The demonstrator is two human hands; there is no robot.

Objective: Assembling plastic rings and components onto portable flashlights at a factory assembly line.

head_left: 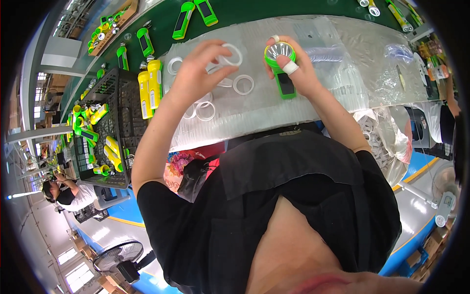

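My left hand (199,71) is closed on a white ring (238,58), pinched between thumb and fingers above the mat. To its right, my right hand (302,69) grips a green flashlight (286,87) with a dark panel along its body. The flashlight's head points up and shows its shiny reflector (277,49). White tape wraps the thumb and a finger of that hand. Below my left hand, several loose white rings (251,85) lie on the plastic-covered worktop (264,111); some overlap.
Yellow flashlights (154,81) lie left of the rings, beside a black crate (128,110) holding more. Green flashlights (182,22) rest on the green belt (245,10) at the back. Clear discs (325,54) lie to the right. A bag of white rings (374,139) hangs below the right edge.
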